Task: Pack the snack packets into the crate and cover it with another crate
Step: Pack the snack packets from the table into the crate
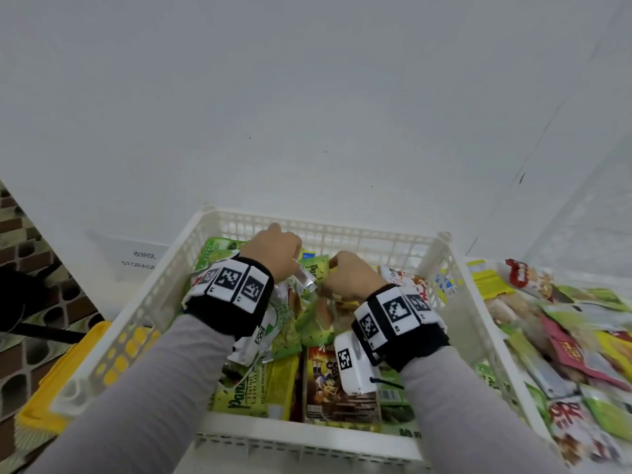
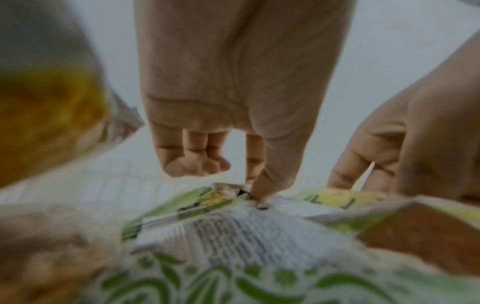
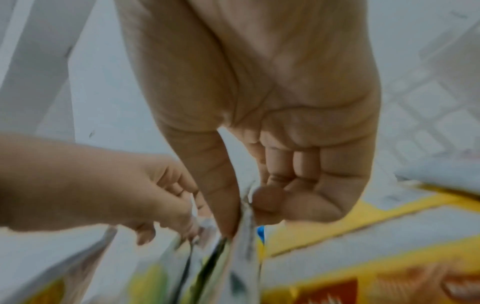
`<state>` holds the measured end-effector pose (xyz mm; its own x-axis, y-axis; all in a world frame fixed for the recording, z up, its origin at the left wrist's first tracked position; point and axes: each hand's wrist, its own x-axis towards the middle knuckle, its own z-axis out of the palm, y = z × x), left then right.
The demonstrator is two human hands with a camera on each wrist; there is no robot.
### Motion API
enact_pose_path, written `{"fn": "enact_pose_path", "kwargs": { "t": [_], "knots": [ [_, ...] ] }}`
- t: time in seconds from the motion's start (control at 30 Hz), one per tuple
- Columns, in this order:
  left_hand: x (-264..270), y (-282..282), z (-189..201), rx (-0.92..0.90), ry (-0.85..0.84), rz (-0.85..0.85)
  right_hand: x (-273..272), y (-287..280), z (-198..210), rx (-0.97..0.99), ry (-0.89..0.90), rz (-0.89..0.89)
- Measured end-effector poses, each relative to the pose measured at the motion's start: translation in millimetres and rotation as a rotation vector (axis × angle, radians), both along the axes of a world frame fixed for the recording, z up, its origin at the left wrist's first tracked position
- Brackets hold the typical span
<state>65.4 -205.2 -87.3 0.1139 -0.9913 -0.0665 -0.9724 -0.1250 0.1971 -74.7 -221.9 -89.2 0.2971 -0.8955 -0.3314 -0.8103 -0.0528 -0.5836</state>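
Over the white crate (image 1: 455,285), both my hands, left hand (image 1: 273,249) and right hand (image 1: 349,273), pinch upright snack packets (image 1: 307,278); many are packed, more packets (image 1: 564,330) wait at the counter's right edge, cover undone

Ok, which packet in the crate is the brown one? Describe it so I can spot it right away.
Find the white lattice crate in the middle of the head view and go to its near wall. The brown packet lies flat there, just under the right wrist. Its neighbours are green; it alone is dark brown, with a cartoon figure.
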Motion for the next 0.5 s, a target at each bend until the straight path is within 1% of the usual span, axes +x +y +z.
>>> {"fn": "enact_pose_path", "kwargs": {
  "t": [0.07,0.17,0.23,0.27,0.3,0.4,0.47,0.5],
  "knots": [
    [-1,1,1,-0.112,0.018,0.0,-11,-3,8,0.04,-0.125,-0.051],
    [-2,0,5,-0.352,0.014,-0.049,-37,-8,21,0.083,-0.293,-0.144],
    [-4,-1,9,-0.507,0.071,-0.082,-58,-13,29,0.094,-0.396,-0.242],
    [-6,-2,11,-0.564,0.111,-0.1,-69,-16,31,0.08,-0.395,-0.28],
    [-9,-2,13,-0.598,0.148,-0.119,-79,-16,33,0.055,-0.338,-0.299],
    [-22,0,15,-0.62,0.203,-0.194,-97,-12,33,-0.018,-0.07,-0.285],
    [-33,3,16,-0.597,0.216,-0.287,-100,-5,29,-0.067,0.092,-0.25],
    [-39,5,16,-0.553,0.234,-0.35,-101,-1,27,-0.089,0.164,-0.235]
  ]
}}
